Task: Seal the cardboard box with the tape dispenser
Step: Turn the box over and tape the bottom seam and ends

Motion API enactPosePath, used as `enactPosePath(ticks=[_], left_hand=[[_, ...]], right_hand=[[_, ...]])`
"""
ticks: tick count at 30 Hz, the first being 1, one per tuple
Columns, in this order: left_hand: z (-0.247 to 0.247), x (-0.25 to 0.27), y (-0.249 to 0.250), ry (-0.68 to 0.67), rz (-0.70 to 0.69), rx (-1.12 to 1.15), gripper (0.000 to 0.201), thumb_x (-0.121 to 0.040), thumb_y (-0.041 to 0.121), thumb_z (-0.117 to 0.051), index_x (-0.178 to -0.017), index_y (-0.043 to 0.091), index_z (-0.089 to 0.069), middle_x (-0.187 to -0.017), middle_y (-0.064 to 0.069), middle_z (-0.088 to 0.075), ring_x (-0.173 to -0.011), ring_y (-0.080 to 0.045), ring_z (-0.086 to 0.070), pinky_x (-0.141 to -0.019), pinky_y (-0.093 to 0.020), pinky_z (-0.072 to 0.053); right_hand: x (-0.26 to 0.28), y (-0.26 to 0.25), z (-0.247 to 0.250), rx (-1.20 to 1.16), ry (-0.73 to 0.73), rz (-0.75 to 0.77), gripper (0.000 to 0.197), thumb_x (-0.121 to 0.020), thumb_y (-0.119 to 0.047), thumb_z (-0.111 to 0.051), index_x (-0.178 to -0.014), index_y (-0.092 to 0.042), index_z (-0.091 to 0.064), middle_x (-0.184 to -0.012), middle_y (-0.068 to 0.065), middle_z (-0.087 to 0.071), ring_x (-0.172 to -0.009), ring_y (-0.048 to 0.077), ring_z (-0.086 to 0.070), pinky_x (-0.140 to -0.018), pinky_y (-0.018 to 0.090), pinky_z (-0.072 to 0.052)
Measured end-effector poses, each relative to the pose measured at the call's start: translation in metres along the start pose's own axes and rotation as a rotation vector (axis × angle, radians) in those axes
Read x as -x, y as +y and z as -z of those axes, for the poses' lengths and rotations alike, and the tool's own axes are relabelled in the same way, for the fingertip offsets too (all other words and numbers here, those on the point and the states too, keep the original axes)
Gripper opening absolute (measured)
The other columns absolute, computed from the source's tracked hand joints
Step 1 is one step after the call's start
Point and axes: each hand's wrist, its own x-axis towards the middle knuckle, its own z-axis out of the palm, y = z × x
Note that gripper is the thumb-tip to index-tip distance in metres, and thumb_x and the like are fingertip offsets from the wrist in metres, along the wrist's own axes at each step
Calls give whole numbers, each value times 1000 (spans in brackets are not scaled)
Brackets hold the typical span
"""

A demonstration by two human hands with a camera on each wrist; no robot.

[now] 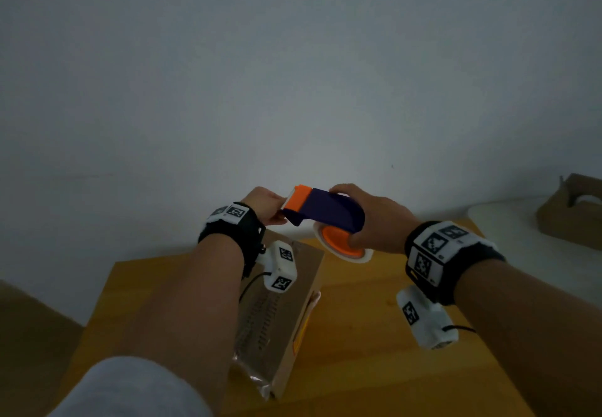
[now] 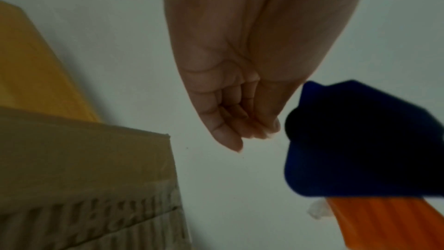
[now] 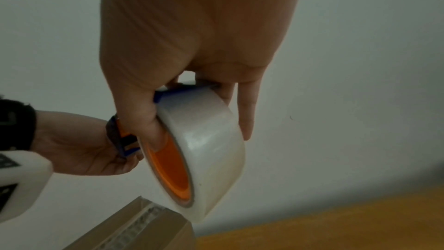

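The tape dispenser [image 1: 321, 213] was held in the air above the far end of the cardboard box [image 1: 286, 315], clear of it. The right hand [image 1: 374, 218] was curled round the blue body, with the thumb [image 3: 153, 128] pushed into the orange core of the tape roll [image 3: 206, 151] and the little finger left straight behind the roll. The left hand [image 1: 265, 206] was brought to the orange cutter end, its fingers [image 2: 230, 126] bunched together with the tips meeting, as if the free tape end were being pinched; whether any tape was actually caught could not be told.

The dispenser was judged to be light and rigid plastic, best gripped on the body as here, while the tape itself was expected to be thin, sticky and quick to fold onto itself. The box, lying on the wooden table [image 1: 374, 335], was judged stiff but light enough to slide under a pull.

The bunched fingertips were shown only by the left wrist view; the thumb inside the core only by the right wrist view. Both hands and the whole box top were placed together only by the head view.
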Motion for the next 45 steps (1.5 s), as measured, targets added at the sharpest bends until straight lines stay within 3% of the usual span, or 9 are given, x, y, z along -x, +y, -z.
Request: enactPosePath(ticks=[5,8,12,17,22,26,31,37,45], left_hand=[[17,-3,-19,53,49,42,30,-88,2,-58,-59,2,-51,-55,-12,-54,-56,-20,-51,-45,-19,-53],[28,-3,-30,-23,94,20,22,-88,4,-60,-67,1,-57,-65,-11,-59,-62,-18,-55,-54,-21,-55],[24,-5,-33,-19,117,18,17,-88,1,-60,-72,2,-58,-71,-12,-58,-64,-19,-55,-47,-18,-54],[18,-9,-32,62,124,-169,22,-86,6,-60,-64,8,-57,-64,-9,-64,-74,-26,-59,-87,-40,-54],[20,-8,-26,51,131,-304,20,-88,20,-60,-84,1,-65,-103,-17,-65,-90,-28,-65,-80,-32,-55],[24,-10,-31,75,145,-317,25,-87,17,-62,-63,9,-57,-104,-21,-69,-95,-31,-65,-91,-39,-52],[29,-14,-37,98,132,-385,15,-88,19,-62,-83,5,-61,-93,-16,-64,-86,-24,-58,-90,-37,-52],[31,-18,-46,145,93,-428,30,-79,21,-69,-98,-2,-72,-100,-18,-72,-94,-30,-68,-84,-40,-58],[24,-24,-47,200,66,-425,15,-77,22,-71,-87,12,-77,-100,-6,-75,-98,-23,-68,-79,-21,-48]], right_hand=[[7,3,2,109,-100,14,79,-74,-22,-69,-139,-42,-27,-100,-6,-57,-78,18,-56,-67,30,-47],[13,9,2,146,-142,3,76,-76,-19,-68,-140,-38,-30,-107,-3,-61,-83,20,-57,-71,32,-48],[9,9,1,192,-157,5,75,-76,-19,-67,-140,-36,-32,-115,-1,-62,-88,19,-57,-76,33,-50],[5,9,-4,183,-161,-7,72,-77,-21,-67,-140,-36,-34,-118,-1,-62,-86,17,-54,-75,29,-49],[4,7,-7,165,-147,11,69,-79,-23,-66,-140,-34,-36,-120,-2,-61,-85,14,-53,-77,29,-50],[-1,5,-9,180,-139,24,68,-79,-26,-66,-140,-35,-36,-121,-3,-61,-88,12,-52,-81,29,-51],[-11,-3,-13,209,-147,38,65,-81,-32,-63,-140,-39,-36,-124,-6,-60,-94,15,-56,-81,30,-50],[-20,-5,-18,267,-165,28,63,-83,-37,-61,-140,-40,-34,-126,-7,-59,-88,13,-50,-75,27,-45],[-27,-5,-17,318,-174,12,63,-82,-40,-60,-139,-41,-35,-126,-8,-58,-99,16,-57,-78,29,-48]])
